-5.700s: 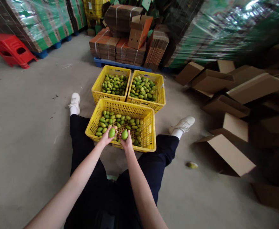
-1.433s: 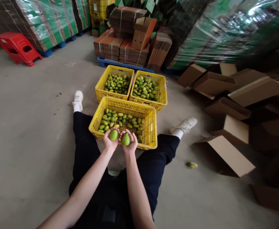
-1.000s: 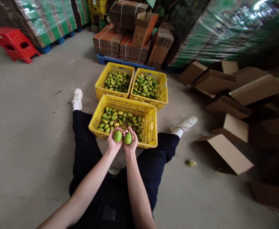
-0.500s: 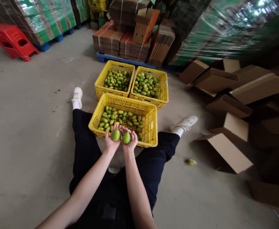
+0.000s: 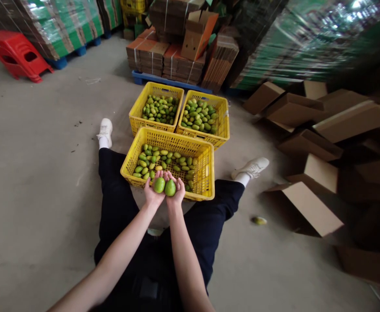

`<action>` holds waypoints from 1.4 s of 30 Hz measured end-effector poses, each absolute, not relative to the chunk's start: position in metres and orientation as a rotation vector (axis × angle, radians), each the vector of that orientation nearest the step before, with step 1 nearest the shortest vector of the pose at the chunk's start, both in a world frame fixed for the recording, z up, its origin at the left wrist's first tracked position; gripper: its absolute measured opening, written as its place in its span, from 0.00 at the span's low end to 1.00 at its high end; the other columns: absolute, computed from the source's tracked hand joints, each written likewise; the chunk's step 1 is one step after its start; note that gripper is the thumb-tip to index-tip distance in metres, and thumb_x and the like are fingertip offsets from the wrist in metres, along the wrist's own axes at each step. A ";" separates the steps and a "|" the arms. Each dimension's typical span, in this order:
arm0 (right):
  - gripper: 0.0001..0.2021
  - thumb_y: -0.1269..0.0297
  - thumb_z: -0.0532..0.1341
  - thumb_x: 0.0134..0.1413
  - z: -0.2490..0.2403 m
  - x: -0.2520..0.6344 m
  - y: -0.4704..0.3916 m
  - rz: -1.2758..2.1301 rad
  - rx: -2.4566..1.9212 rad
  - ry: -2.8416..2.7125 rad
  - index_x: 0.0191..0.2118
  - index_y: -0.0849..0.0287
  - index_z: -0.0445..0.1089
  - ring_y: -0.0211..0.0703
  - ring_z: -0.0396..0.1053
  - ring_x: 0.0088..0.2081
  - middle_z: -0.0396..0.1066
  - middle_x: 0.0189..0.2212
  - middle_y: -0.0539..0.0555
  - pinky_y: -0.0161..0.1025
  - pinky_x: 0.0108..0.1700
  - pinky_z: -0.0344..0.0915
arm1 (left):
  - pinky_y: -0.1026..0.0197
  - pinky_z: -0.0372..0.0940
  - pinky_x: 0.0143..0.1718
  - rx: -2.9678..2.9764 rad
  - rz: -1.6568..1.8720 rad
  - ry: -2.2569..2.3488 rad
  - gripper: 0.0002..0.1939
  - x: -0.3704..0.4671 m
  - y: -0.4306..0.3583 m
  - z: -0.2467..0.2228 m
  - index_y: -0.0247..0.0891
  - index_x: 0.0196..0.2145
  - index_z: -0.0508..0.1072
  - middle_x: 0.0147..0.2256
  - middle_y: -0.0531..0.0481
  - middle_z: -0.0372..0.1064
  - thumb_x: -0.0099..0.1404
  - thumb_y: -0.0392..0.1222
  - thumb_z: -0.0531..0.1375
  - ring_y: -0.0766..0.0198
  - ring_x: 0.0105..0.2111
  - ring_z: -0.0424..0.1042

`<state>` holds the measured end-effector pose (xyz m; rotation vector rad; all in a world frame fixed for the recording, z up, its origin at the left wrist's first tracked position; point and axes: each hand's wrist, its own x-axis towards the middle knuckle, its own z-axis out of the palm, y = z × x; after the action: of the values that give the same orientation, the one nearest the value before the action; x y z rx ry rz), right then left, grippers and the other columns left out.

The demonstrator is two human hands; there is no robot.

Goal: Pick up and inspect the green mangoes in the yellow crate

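Note:
My left hand (image 5: 153,196) lies palm up with a green mango (image 5: 159,185) resting in its curled fingers. Beside it, touching, my right hand (image 5: 178,195) cups a second green mango (image 5: 170,187). The two fruits sit almost against each other. Both hands are above the near edge of the front yellow crate (image 5: 209,173), which holds a loose layer of green and yellowish mangoes (image 5: 144,164). Part of that layer is hidden behind my fingers.
Behind stand two more yellow crates of mangoes, a left one (image 5: 134,119) and a right one (image 5: 224,125). One mango (image 5: 259,220) lies on the floor at right, near open cardboard boxes (image 5: 310,206). A red stool (image 5: 17,56) and flattened cartons (image 5: 147,56) are farther back.
My hands have drawn closer together, bringing the two mangoes nearly into contact. The crates and my legs have stayed where they were.

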<state>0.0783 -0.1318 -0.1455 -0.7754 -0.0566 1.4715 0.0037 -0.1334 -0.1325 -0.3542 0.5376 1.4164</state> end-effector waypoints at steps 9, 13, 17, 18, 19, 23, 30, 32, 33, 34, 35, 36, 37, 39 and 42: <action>0.12 0.60 0.58 0.50 -0.143 0.076 -0.132 1.496 -0.769 -0.076 0.31 0.60 0.77 0.48 0.73 0.49 0.80 0.37 0.56 0.47 0.58 0.64 | 0.54 0.69 0.48 -0.420 1.390 0.544 0.17 0.003 -0.132 -0.125 0.36 0.40 0.77 0.40 0.44 0.76 0.68 0.44 0.50 0.56 0.46 0.74; 0.15 0.59 0.56 0.51 -0.138 0.077 -0.134 1.487 -0.767 -0.102 0.34 0.61 0.77 0.48 0.72 0.52 0.79 0.39 0.57 0.47 0.59 0.62 | 0.53 0.69 0.48 -0.394 1.383 0.540 0.17 0.004 -0.132 -0.122 0.36 0.40 0.77 0.38 0.44 0.77 0.67 0.44 0.50 0.54 0.46 0.74; 0.19 0.56 0.55 0.52 -0.132 0.077 -0.136 1.472 -0.742 -0.116 0.38 0.63 0.78 0.49 0.71 0.52 0.78 0.43 0.59 0.46 0.62 0.58 | 0.55 0.69 0.48 -0.456 1.367 0.547 0.19 0.005 -0.131 -0.114 0.34 0.39 0.76 0.38 0.43 0.76 0.68 0.45 0.48 0.55 0.46 0.74; 0.20 0.55 0.55 0.52 -0.130 0.077 -0.136 1.468 -0.740 -0.123 0.39 0.63 0.78 0.49 0.71 0.52 0.78 0.44 0.59 0.46 0.62 0.57 | 0.56 0.68 0.48 -0.470 1.362 0.549 0.19 0.006 -0.131 -0.112 0.34 0.39 0.76 0.39 0.43 0.76 0.69 0.46 0.48 0.56 0.46 0.74; 0.20 0.55 0.55 0.52 -0.128 0.077 -0.136 1.466 -0.739 -0.130 0.39 0.63 0.78 0.49 0.71 0.52 0.78 0.44 0.58 0.46 0.62 0.57 | 0.56 0.68 0.48 -0.479 1.360 0.550 0.19 0.006 -0.131 -0.110 0.34 0.39 0.76 0.39 0.43 0.76 0.69 0.46 0.48 0.57 0.45 0.74; 0.19 0.56 0.55 0.53 -0.125 0.077 -0.136 1.459 -0.720 -0.130 0.39 0.63 0.78 0.48 0.71 0.51 0.78 0.44 0.57 0.45 0.62 0.57 | 0.56 0.68 0.48 -0.486 1.351 0.548 0.18 0.007 -0.131 -0.108 0.34 0.38 0.76 0.38 0.44 0.76 0.68 0.46 0.49 0.58 0.42 0.75; 0.15 0.58 0.57 0.51 -0.139 0.075 -0.132 1.429 -0.787 -0.035 0.37 0.60 0.77 0.47 0.72 0.49 0.79 0.39 0.55 0.45 0.61 0.59 | 0.58 0.70 0.45 -0.459 1.348 0.575 0.15 0.008 -0.129 -0.110 0.33 0.35 0.75 0.35 0.44 0.75 0.67 0.43 0.51 0.61 0.37 0.76; 0.12 0.59 0.59 0.49 -0.147 0.074 -0.134 1.417 -0.816 0.033 0.34 0.59 0.76 0.46 0.73 0.47 0.79 0.35 0.54 0.45 0.59 0.61 | 0.60 0.70 0.43 -0.463 1.343 0.603 0.14 0.006 -0.129 -0.113 0.33 0.35 0.75 0.34 0.44 0.75 0.66 0.40 0.51 0.62 0.35 0.76; 0.10 0.60 0.59 0.48 -0.151 0.074 -0.136 1.416 -0.819 0.077 0.33 0.58 0.74 0.45 0.73 0.46 0.78 0.34 0.53 0.45 0.58 0.62 | 0.61 0.71 0.42 -0.464 1.334 0.619 0.14 0.004 -0.131 -0.114 0.33 0.35 0.75 0.33 0.44 0.74 0.66 0.39 0.50 0.63 0.34 0.76; 0.08 0.62 0.59 0.47 -0.155 0.076 -0.138 1.423 -0.812 0.124 0.32 0.57 0.74 0.45 0.74 0.45 0.78 0.33 0.52 0.45 0.57 0.63 | 0.61 0.71 0.41 -0.460 1.316 0.638 0.13 0.001 -0.133 -0.116 0.33 0.34 0.74 0.33 0.45 0.74 0.66 0.38 0.50 0.64 0.34 0.76; 0.07 0.63 0.59 0.47 -0.158 0.079 -0.142 1.433 -0.800 0.170 0.32 0.56 0.73 0.44 0.74 0.45 0.77 0.32 0.51 0.45 0.56 0.65 | 0.61 0.72 0.41 -0.449 1.287 0.662 0.12 -0.003 -0.137 -0.119 0.34 0.34 0.74 0.33 0.45 0.74 0.65 0.37 0.50 0.64 0.34 0.76; 0.06 0.64 0.59 0.47 -0.162 0.084 -0.146 1.447 -0.784 0.213 0.33 0.55 0.72 0.43 0.74 0.45 0.77 0.32 0.50 0.45 0.54 0.66 | 0.61 0.72 0.40 -0.433 1.250 0.695 0.12 -0.007 -0.143 -0.121 0.35 0.34 0.73 0.33 0.45 0.74 0.65 0.37 0.50 0.64 0.34 0.76; 0.06 0.65 0.59 0.47 -0.165 0.091 -0.150 1.458 -0.774 0.249 0.33 0.55 0.72 0.43 0.74 0.45 0.76 0.32 0.50 0.46 0.53 0.67 | 0.62 0.73 0.39 -0.409 1.198 0.738 0.11 -0.011 -0.151 -0.124 0.36 0.34 0.73 0.33 0.46 0.74 0.65 0.37 0.51 0.64 0.34 0.76; 0.07 0.66 0.59 0.48 -0.170 0.109 -0.160 1.457 -0.781 0.303 0.34 0.55 0.71 0.41 0.74 0.42 0.76 0.32 0.49 0.43 0.47 0.70 | 0.64 0.73 0.36 -0.356 1.084 0.838 0.09 -0.020 -0.170 -0.132 0.38 0.33 0.73 0.34 0.46 0.74 0.64 0.37 0.52 0.65 0.36 0.77; 0.08 0.69 0.59 0.47 -0.175 0.142 -0.175 1.429 -0.766 0.291 0.36 0.56 0.70 0.36 0.72 0.32 0.74 0.31 0.49 0.36 0.35 0.72 | 0.62 0.71 0.29 -0.253 0.870 0.905 0.10 -0.030 -0.201 -0.150 0.39 0.30 0.72 0.32 0.47 0.74 0.60 0.34 0.51 0.61 0.36 0.78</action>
<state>0.1415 -0.1749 -0.1749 -0.7661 0.2906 1.4292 -0.0303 -0.2005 -0.1501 -0.2535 0.9050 0.8704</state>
